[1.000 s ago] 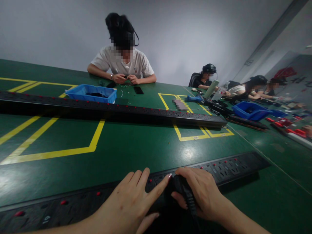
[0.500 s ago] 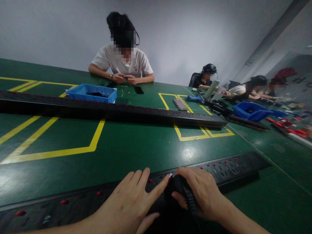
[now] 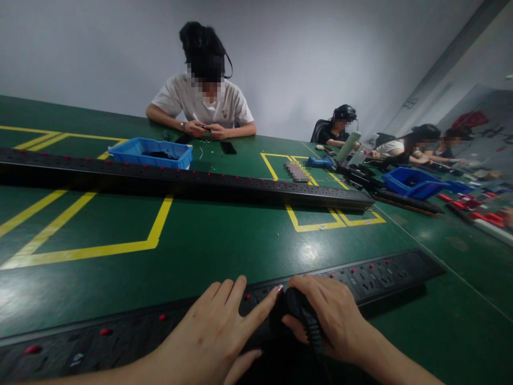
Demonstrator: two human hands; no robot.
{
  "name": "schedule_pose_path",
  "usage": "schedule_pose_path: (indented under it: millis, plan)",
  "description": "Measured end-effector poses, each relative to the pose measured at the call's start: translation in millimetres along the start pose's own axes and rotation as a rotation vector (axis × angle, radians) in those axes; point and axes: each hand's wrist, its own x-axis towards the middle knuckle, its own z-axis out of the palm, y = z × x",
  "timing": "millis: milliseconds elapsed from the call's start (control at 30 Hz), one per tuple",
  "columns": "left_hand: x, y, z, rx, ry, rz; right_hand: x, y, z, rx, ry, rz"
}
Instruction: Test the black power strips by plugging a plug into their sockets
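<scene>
A long black power strip [image 3: 385,278] with red buttons and socket holes lies slantwise across the near table. My right hand [image 3: 326,310] is closed around a black plug [image 3: 294,302], which is up against the top of the strip. The plug's ribbed cord [image 3: 315,334] hangs down toward me; its prongs are hidden. My left hand [image 3: 216,321] lies over the strip, left of the plug, fingers stretched out and thumb on the near side. Its index fingertip reaches the strip's surface right beside the plug.
A second long power strip [image 3: 192,184] crosses the table farther back. Behind it are a blue tray [image 3: 150,153] and a person [image 3: 202,107] handling something small. A blue bin [image 3: 414,182] and a blue tool [image 3: 320,162] are at right, near other people. Yellow tape [image 3: 96,253] marks the green table.
Both hands and the plug have stayed practically in place. The person across the table has shifted very slightly.
</scene>
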Motion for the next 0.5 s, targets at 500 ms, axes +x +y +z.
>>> schedule_pose_path:
  millis: [500]
  plan:
    - [1.3, -0.9, -0.7, 0.003, 0.007, 0.007, -1.2, 0.8, 1.6, -0.002, -0.018, 0.007]
